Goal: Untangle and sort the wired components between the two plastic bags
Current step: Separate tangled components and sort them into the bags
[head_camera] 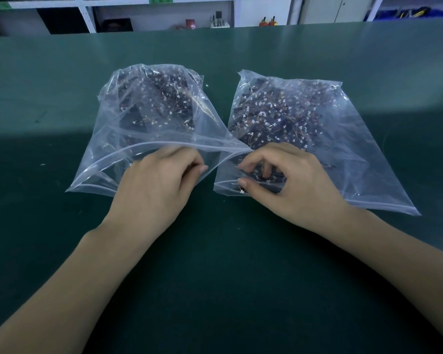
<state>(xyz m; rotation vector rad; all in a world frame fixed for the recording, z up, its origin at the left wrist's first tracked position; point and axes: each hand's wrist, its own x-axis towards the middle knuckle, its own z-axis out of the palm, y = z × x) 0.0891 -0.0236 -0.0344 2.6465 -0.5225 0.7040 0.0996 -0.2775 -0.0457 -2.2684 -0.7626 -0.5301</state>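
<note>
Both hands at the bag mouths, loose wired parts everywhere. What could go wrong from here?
1. The right hand pinches wired components at the right bag mouth; they look tangled, so pulling may drag out a clump or strain thin wires.
2. One white connector sits at the bag's edge and could drop onto the green table.
3. The left hand grips the left bag opening; tugging it may spill parts.

Two bare forearms reach forward, converging from the lower corners. The left hand is palm down, fingers curled under, thumb tucked alongside. The right hand arches close beside it, fingers bent downward, thumb and forefinger apart.
</note>
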